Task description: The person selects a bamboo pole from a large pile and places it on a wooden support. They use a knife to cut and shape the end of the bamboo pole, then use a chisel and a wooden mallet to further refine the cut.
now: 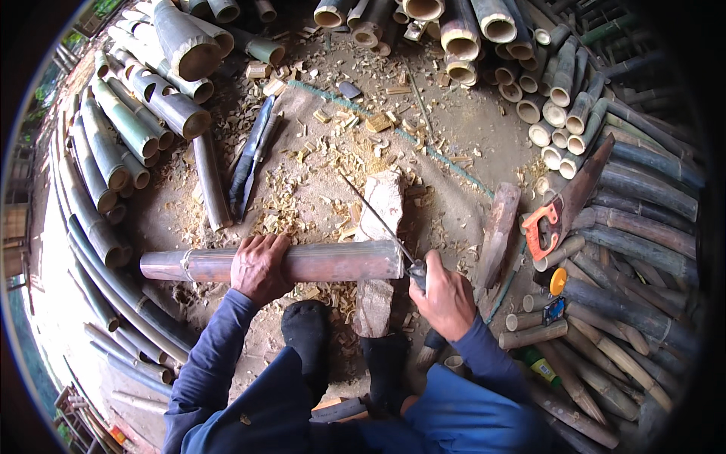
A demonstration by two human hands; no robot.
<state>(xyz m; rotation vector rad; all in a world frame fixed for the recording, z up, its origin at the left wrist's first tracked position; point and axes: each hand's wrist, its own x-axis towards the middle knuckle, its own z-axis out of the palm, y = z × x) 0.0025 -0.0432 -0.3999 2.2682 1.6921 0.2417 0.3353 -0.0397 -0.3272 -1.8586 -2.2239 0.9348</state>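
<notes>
A dark bamboo pole section (pixel 333 261) lies crosswise in front of me, its right end over a pale wooden block (pixel 382 198). My left hand (pixel 261 266) is closed over the top of the pole near its middle. To the right, my right hand (pixel 445 296) wraps round the dark handle of a long thin-bladed tool (pixel 378 218). The blade slants up and left, passing beside the pole's cut right end. Whether it is a knife or a file, I cannot tell.
Stacked bamboo poles (pixel 98 174) line the left side, and more bamboo pieces (pixel 491 30) fill the back and right. A handsaw (pixel 544 231) with an orange handle rests at right. A long dark-handled tool (pixel 253 155) lies farther left. Wood shavings (pixel 310 200) cover the ground cloth.
</notes>
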